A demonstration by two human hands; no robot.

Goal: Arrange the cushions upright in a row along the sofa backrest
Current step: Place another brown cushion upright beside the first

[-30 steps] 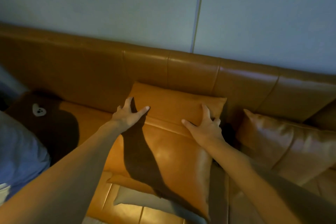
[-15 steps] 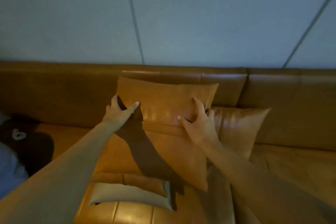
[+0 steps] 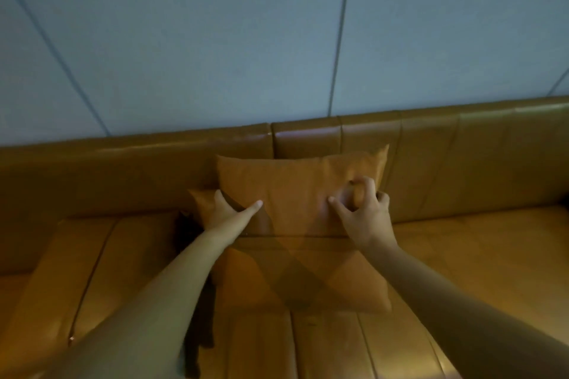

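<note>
Front cushion (image 3: 292, 191) moved right past second cushion (image 3: 199, 204); left hand (image 3: 228, 213), right hand (image 3: 365, 214) gripping.

Second cushion (image 3: 200, 209) mostly hidden behind front cushion (image 3: 295, 194); sofa (image 3: 123, 172) cropped both sides.

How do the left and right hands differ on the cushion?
The left hand sits at the left edge of the cushion with thumb stretched straight; the right hand is near the right edge with fingers curled. The left hand leaves the leather smooth; the right hand bunches a fold. Both hold the same cushion, leaning on the backrest.
</note>
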